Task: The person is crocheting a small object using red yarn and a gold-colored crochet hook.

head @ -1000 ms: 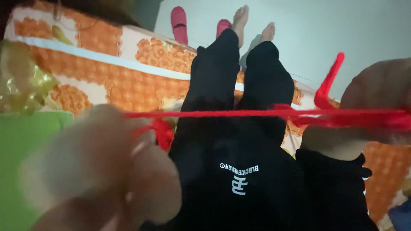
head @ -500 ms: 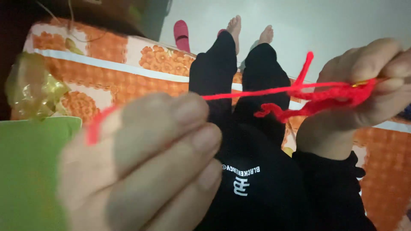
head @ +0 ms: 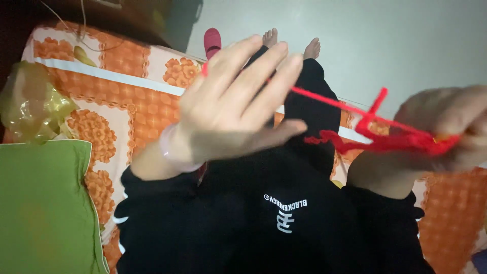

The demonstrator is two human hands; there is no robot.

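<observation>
Red yarn (head: pixel 324 100) runs taut from the left hand (head: pixel 228 109), its fingers spread wide with the strand passing over them, to the right hand (head: pixel 446 132), whose fingers pinch a small crocheted piece (head: pixel 390 139) at the right. Only a short chain with a loose tail shows (barely begun, I judge; most of the work is left). No hook can be made out. A crumpled yellow wrapper (head: pixel 33 104) lies far left on the orange floral bedspread (head: pixel 122 96), above a green pillow (head: pixel 43 203). White print marks the black clothing (head: pixel 284 218).
</observation>
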